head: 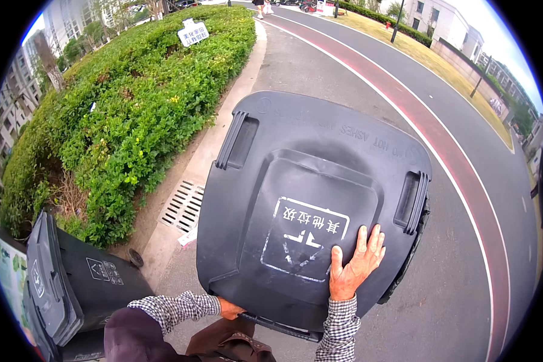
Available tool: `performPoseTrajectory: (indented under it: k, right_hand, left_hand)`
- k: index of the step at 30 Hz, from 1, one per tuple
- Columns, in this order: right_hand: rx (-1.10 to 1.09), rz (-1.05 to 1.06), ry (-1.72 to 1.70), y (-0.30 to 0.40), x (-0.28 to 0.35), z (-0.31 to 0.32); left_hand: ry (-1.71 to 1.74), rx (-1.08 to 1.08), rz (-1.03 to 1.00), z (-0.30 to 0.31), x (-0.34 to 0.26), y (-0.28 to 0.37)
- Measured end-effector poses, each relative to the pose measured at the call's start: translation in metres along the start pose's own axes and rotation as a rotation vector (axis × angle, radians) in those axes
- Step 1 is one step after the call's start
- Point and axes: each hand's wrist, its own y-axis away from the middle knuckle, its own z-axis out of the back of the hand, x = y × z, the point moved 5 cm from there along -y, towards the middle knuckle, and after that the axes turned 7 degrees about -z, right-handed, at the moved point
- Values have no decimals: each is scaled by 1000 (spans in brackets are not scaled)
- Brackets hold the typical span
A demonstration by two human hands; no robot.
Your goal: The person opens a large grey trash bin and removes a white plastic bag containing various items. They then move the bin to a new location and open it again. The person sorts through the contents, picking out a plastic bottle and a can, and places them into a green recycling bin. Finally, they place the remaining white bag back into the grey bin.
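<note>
A dark grey wheelie bin (380,289) stands right in front of me, its lid (298,131) down. The lid bears moulded and white printed writing, with a recessed slot near each side. Palm down, my right hand (356,267) rests on the right part of the lid, over the edge of the white print, thumb and fingers apart. My left hand (230,309) grips the bin's handle (283,326) at the near edge. The lid's rim hides most of its fingers. Black bag plastic (405,267) pokes out under the lid on the right.
At lower left stands another grey bin (95,267) with a small wheel, beside a printed board (9,267). A drain grate (184,206) lies along the kerb. A hedge (131,122) with a sign (192,32) borders the left; a red lane (416,108) curves right. Someone's legs (259,10) show far ahead.
</note>
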Motion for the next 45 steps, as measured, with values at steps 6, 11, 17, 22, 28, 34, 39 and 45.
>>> performPoseTrajectory:
  k: [6,11,17,22,28,34,39,45]
  right_hand:
    - [-21,93,15,-174,-44,-86]
    - [32,108,16,-244,-81,-146]
    - [-8,176,-40,-429,-120,-236]
    - [66,230,-76,-516,-144,-294]
    - [87,312,-134,-687,-158,-395]
    - [146,385,-188,-791,-152,-491]
    - [204,448,-255,-883,-136,-581]
    - [243,501,-283,-996,-131,-689]
  left_hand:
    - [-410,60,-116,113,99,-109]
    - [16,-345,-99,117,168,-166]
    - [60,-242,37,229,302,-276]
    - [108,-236,99,286,347,-337]
    - [153,-309,241,392,468,-413]
    - [257,-374,349,454,585,-469]
    - [203,-409,483,506,665,-500]
    - [169,-572,636,604,766,-538]
